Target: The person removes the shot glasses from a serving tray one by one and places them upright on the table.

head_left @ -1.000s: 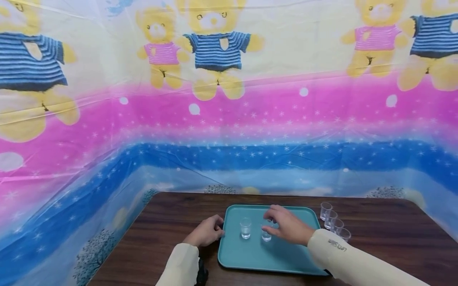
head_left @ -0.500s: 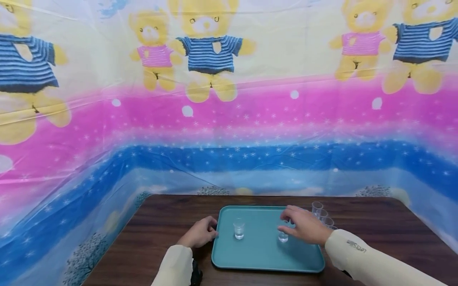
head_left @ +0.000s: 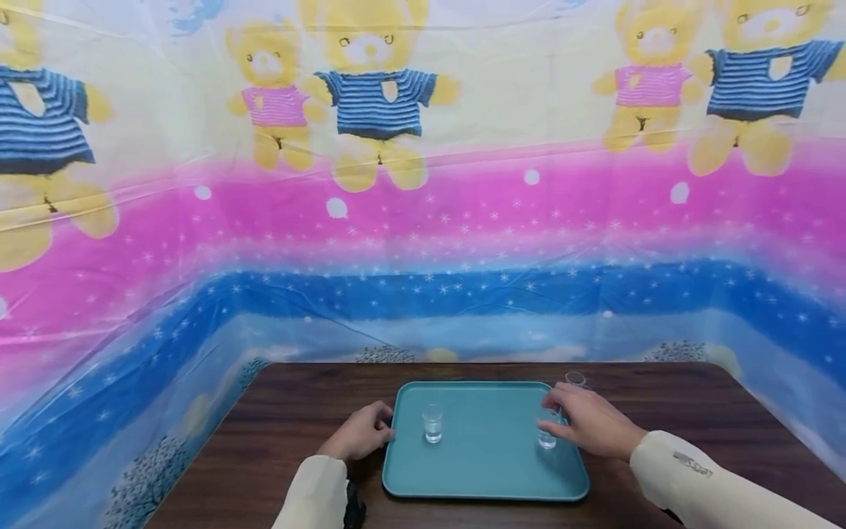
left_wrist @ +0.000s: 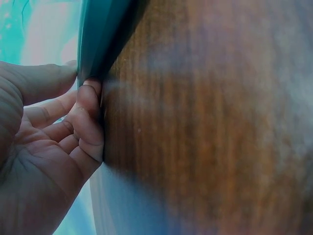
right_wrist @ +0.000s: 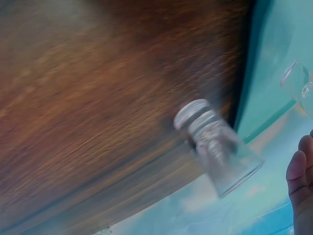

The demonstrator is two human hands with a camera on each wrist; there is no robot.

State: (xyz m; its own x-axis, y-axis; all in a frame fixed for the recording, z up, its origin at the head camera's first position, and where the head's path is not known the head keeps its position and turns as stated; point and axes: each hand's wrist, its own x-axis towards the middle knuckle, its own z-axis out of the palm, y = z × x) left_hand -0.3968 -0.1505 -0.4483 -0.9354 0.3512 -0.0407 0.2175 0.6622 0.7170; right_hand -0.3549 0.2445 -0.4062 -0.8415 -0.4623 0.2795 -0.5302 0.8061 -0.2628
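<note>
My left hand [head_left: 360, 433] pinches the left rim of a teal tray [head_left: 485, 470]. In the left wrist view the thumb lies on one side of the tray [left_wrist: 95, 41] edge and curled fingers lie against the other. Thumb and fingers of my right hand [head_left: 595, 420] hold a small clear shot glass [head_left: 546, 441] at the tray's right side, covering part of it. Another shot glass [head_left: 432, 426], with clear liquid low in it, stands on the tray's left part. In the right wrist view only some fingers [right_wrist: 298, 169] of that hand show at the edge.
A brown wooden table [head_left: 297, 397] carries the tray. Beyond my right hand stands a clear glass [head_left: 575, 379], mostly hidden; in the right wrist view a glass [right_wrist: 220, 154] stands on the wood beside the tray. A bear-print cloth [head_left: 423, 294] surrounds the table.
My right hand has moved right across the tray with its shot glass, away from the other glass, and now hides most of the glasses beside the tray. The left hand keeps its hold.
</note>
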